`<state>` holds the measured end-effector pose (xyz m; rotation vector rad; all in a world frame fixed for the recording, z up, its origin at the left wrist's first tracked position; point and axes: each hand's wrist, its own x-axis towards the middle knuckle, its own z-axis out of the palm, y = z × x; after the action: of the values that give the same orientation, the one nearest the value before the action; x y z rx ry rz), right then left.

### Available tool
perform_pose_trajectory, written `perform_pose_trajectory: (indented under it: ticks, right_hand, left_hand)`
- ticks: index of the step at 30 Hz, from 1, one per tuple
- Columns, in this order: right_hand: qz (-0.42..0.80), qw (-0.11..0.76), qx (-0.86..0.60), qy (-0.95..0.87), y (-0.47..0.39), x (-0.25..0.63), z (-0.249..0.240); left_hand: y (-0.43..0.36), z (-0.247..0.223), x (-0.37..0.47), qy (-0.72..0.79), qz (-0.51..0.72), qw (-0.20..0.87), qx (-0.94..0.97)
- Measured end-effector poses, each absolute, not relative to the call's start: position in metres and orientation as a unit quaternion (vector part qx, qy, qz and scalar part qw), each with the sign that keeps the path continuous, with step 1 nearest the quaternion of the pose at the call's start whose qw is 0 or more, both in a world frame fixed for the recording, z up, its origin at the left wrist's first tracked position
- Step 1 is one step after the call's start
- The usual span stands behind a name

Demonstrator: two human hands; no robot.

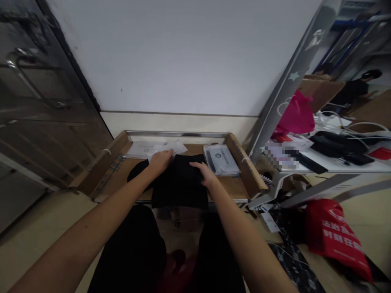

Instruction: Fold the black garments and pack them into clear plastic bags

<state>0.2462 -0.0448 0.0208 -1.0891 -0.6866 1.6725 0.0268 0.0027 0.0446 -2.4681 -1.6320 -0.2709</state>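
A black piece of cloth [180, 183] lies across a cardboard tray [122, 179], its near part hanging over the front edge. My left hand [161, 161] is closed at the cloth's upper left, fingertips beside a translucent white packet [179, 146]. The hand hides part of what it grips. At the right edge of the cloth my right hand [206, 173] pinches the fabric, thumb on top. Just beyond that hand, clear plastic-bagged packets with dark print [224, 158] lie at the tray's right side. More pale flat packets [142, 149] rest at the back left.
A white panel [183, 57] rises behind the tray. On the left stands a metal door with a handle [36, 87]. At right, a white desk [351, 162] carries a pink bag [296, 114], cables and black items. A red bag [332, 232] sits below; a person [354, 89] is beyond.
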Motion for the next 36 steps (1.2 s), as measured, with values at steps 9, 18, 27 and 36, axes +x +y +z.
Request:
perform_pose_trajectory:
  ticks: [9, 18, 27, 36]
  right_hand:
    - [0.642, 0.509, -0.466, -0.335, -0.044, 0.242, 0.013]
    - [0.659, 0.534, -0.425, -0.316, -0.044, 0.237, 0.019]
    - [0.729, 0.542, -0.347, -0.231, -0.038, 0.252, 0.022]
    - [0.760, 0.522, -0.333, -0.198, -0.044, 0.254, 0.031]
  left_hand:
    - [-0.017, 0.068, 0.046, -0.573, -0.212, 0.013, -0.792]
    - [-0.027, 0.073, 0.056, -0.578, -0.360, -0.103, -0.725]
    - [-0.028, 0.051, 0.076, -0.534, -0.441, -0.201, -0.693]
    - [-0.022, 0.043, 0.077, -0.525, -0.481, -0.263, -0.651]
